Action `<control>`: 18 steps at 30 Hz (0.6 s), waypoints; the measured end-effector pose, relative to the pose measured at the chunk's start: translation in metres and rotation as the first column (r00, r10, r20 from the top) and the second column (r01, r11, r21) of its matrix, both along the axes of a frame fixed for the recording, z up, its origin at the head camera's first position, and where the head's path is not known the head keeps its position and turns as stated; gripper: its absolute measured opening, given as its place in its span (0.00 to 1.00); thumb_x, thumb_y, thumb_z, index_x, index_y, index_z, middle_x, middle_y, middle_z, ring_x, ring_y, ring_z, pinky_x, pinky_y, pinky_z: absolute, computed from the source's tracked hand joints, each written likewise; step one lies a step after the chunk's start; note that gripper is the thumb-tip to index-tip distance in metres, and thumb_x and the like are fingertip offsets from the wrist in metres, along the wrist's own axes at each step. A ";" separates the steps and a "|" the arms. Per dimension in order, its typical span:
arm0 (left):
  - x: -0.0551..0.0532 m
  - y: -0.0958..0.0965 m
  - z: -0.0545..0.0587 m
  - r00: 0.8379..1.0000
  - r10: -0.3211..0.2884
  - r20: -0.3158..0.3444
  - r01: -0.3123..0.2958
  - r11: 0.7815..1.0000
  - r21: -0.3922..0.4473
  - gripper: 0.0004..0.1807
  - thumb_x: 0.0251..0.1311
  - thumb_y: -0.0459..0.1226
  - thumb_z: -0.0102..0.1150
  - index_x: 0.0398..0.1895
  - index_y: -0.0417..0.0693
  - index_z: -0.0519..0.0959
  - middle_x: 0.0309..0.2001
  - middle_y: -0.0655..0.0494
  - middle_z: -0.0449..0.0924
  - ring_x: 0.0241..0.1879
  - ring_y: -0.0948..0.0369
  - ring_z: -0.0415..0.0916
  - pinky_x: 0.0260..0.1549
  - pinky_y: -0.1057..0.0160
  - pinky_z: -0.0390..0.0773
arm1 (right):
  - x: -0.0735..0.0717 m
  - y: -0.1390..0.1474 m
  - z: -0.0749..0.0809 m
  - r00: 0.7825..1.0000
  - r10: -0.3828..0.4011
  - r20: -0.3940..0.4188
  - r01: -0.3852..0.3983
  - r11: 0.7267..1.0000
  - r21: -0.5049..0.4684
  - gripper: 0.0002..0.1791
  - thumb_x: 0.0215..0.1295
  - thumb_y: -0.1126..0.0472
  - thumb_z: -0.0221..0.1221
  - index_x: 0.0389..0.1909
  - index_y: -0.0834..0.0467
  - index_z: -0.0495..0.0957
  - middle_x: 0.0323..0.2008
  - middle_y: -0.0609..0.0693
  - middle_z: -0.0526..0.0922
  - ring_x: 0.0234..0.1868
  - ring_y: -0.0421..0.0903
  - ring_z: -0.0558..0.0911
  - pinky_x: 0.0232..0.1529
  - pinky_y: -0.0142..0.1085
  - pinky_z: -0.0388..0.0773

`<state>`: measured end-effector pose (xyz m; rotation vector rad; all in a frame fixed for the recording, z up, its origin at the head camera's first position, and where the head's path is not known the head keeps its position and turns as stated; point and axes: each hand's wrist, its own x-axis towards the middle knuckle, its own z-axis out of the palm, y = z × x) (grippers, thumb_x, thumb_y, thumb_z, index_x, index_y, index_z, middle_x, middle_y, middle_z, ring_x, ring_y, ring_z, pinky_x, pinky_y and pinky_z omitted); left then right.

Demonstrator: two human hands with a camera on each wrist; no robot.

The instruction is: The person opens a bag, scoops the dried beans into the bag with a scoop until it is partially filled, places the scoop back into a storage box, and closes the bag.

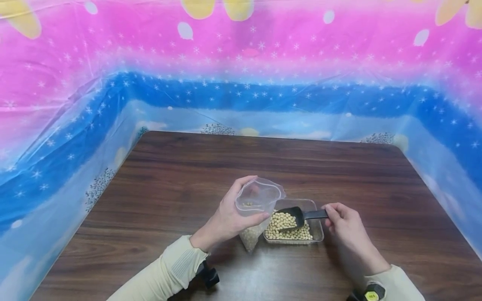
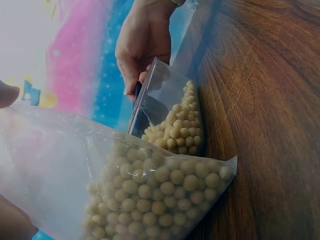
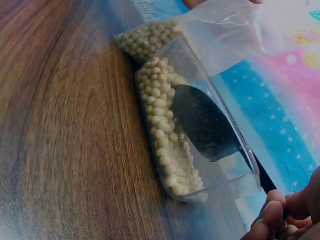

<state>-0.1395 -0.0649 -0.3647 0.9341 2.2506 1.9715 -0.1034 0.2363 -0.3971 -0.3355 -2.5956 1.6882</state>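
Note:
My left hand (image 1: 227, 215) holds a clear plastic bag (image 2: 55, 155) by its upper part, thumb and fingers around the open mouth. Pale round soybeans (image 2: 155, 200) fill the bag's lower end. Just right of the bag stands a clear rectangular container (image 1: 318, 234) with more soybeans (image 3: 160, 120) piled along its bottom. My right hand (image 1: 346, 223) pinches the handle of a black scoop (image 3: 205, 122). The scoop's head is inside the container, its edge among the beans, and beans lie in it in the head view. The handle passes over the container's right rim.
A dark wood-grain table (image 1: 180, 175) carries everything. Around its far and side edges hangs a pink and blue patterned cloth (image 1: 241, 96). A black device (image 1: 208, 276) is worn at the left wrist, and another (image 1: 373, 291) at the right.

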 end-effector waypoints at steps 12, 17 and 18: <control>0.000 0.000 0.000 1.000 -0.008 0.022 0.007 1.000 0.004 0.42 0.49 0.37 0.74 0.67 0.57 0.63 0.54 0.54 0.72 0.51 0.53 0.74 0.52 0.42 0.73 | 0.003 0.021 0.003 0.999 -0.048 0.022 0.052 0.938 -0.344 0.16 0.77 0.56 0.47 0.46 0.67 0.72 0.23 0.44 0.71 0.23 0.36 0.70 0.24 0.28 0.71; 0.000 0.000 0.001 1.000 -0.010 0.023 0.009 1.000 0.005 0.42 0.49 0.36 0.74 0.67 0.57 0.63 0.55 0.54 0.72 0.52 0.53 0.73 0.52 0.41 0.73 | 0.005 0.029 0.024 0.996 -0.088 -0.029 0.059 0.843 -0.534 0.13 0.74 0.53 0.51 0.40 0.59 0.76 0.23 0.44 0.72 0.24 0.36 0.71 0.25 0.28 0.71; 0.000 0.000 0.001 1.000 -0.011 0.023 0.010 1.000 0.003 0.42 0.49 0.36 0.74 0.67 0.57 0.63 0.55 0.54 0.72 0.52 0.53 0.73 0.53 0.41 0.72 | 0.005 0.030 0.030 0.994 -0.097 -0.041 0.057 0.823 -0.565 0.13 0.73 0.53 0.52 0.39 0.58 0.77 0.23 0.44 0.73 0.24 0.36 0.71 0.25 0.28 0.72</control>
